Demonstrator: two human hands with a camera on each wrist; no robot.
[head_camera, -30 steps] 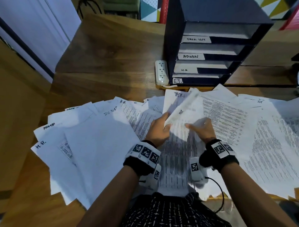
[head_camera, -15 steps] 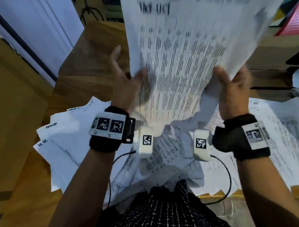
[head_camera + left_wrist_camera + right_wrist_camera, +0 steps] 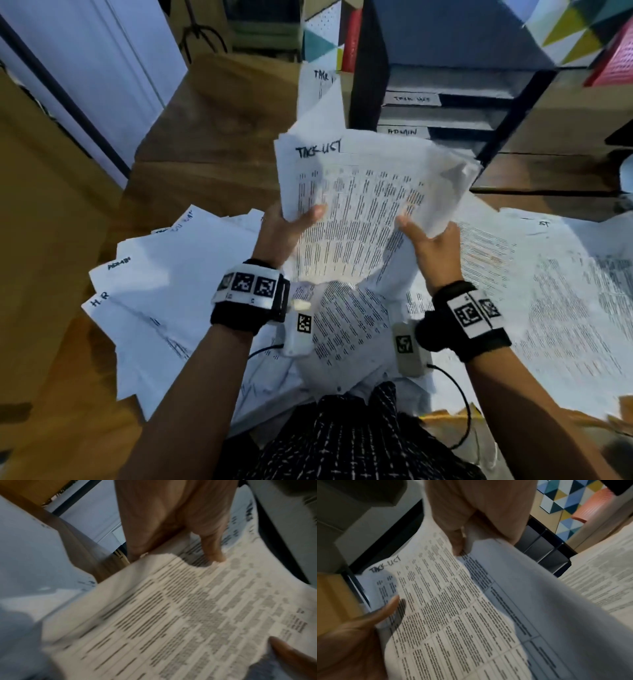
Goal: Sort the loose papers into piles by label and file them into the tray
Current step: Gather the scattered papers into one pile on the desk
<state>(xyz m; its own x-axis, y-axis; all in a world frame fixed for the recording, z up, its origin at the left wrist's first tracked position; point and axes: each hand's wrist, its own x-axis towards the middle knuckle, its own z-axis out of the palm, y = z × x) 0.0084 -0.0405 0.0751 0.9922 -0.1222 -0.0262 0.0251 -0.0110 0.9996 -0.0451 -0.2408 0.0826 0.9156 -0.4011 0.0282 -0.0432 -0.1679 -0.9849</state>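
Observation:
A sheaf of printed sheets headed "TASK LIST" [image 3: 359,205] hangs in the air over the desk, in front of the tray. My left hand [image 3: 298,219] pinches its lower left edge, thumb on top [image 3: 214,553]. My right hand [image 3: 418,229] grips the lower right edge, thumb on the print [image 3: 458,543], with some sheets curling over it. The black tiered tray [image 3: 363,85] stands at the back right, with "TASK LIST" [image 3: 411,99] and "ADMIN" [image 3: 402,131] slot labels showing; its lower slots are hidden behind the sheaf.
Loose papers cover the wooden desk [image 3: 212,161]: a spread marked ADMIN and H.R. at the left [image 3: 164,291], printed sheets at the right [image 3: 565,291] and under my wrists. A white door [image 3: 102,68] is far left, patterned boxes [image 3: 582,31] behind the tray.
The sheaf went from the desk up close to my face, and has since come down and away to in front of the tray. Both hands still hold its lower edge.

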